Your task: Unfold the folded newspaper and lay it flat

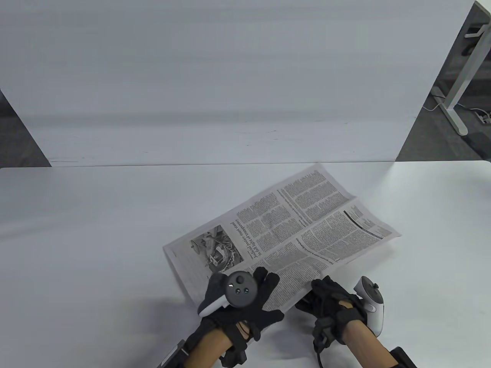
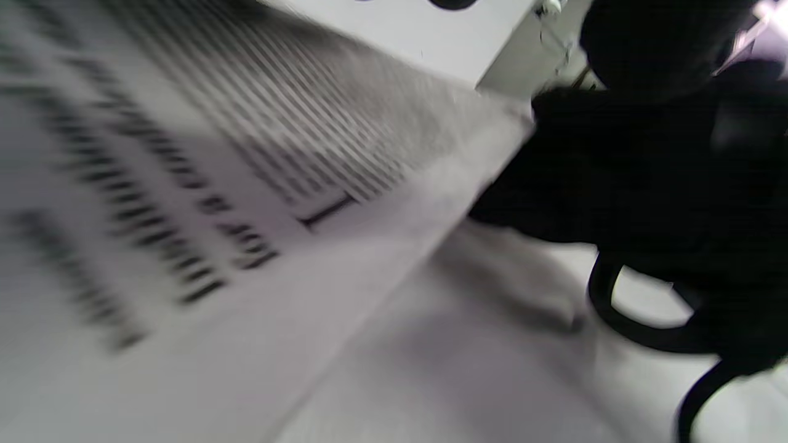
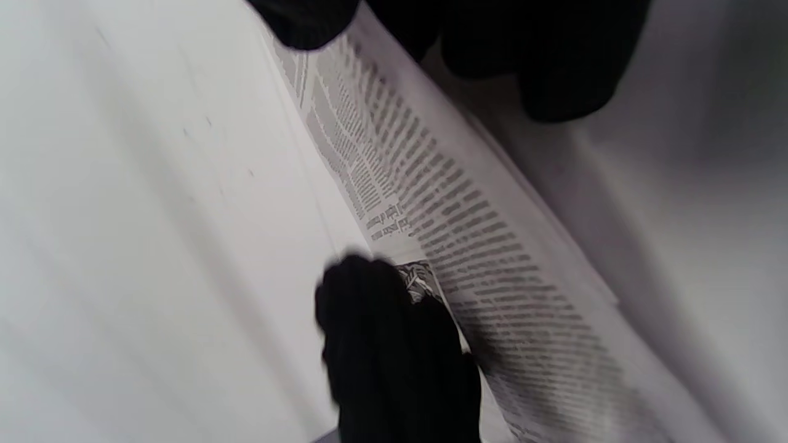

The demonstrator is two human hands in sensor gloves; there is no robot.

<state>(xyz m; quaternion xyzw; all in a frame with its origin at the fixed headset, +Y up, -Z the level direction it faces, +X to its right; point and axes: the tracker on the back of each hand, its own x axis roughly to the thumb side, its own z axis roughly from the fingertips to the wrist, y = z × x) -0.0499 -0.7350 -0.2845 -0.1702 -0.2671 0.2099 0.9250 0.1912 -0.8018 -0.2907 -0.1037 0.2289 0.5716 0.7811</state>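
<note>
Both gloved hands meet the black-and-white printed newspaper (image 1: pixel 284 234) near the white table's (image 1: pixel 76 237) front edge: left grip (image 1: pixel 239 297) presses flat, right grip (image 1: pixel 332 304) pinches its edge

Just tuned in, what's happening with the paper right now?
A person in sensor gloves is working on a newspaper that lies on the white table. The left hand rests on top of its near edge, fingers spread over the print. The right hand grips the same near edge further right; the right wrist view shows fingers above and below the paper. That edge looks slightly lifted, and creases still cross the sheet.
</note>
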